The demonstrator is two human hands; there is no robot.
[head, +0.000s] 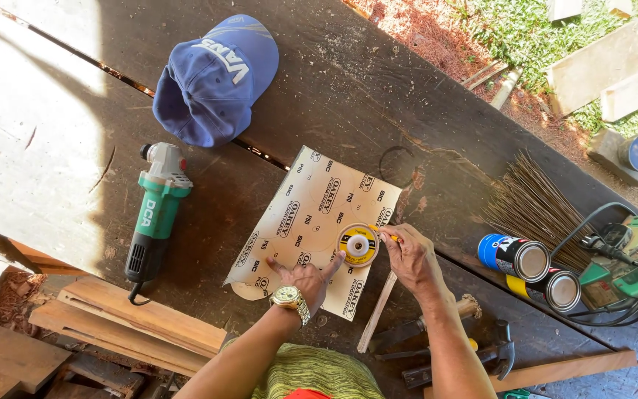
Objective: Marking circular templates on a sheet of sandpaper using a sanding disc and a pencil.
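Note:
A tan sheet of sandpaper [311, 222] lies back side up on the dark wooden table [378, 89]. On its lower right part rests a round yellow disc [358, 244]. My left hand [300, 279], a gold watch on its wrist, presses fingertips against the disc's left edge and the sheet. My right hand [407, 255] holds a small yellow pencil-like tool [391, 238] at the disc's right edge. The tool's tip is mostly hidden by my fingers.
A green angle grinder [154, 214] lies left of the sheet, a blue cap [215, 77] behind it. At right are a stick broom [533, 210], two cans [529, 266], a green power tool with black cord [622, 266]. A hammer [492, 355] and wood strips [134, 321] lie near me.

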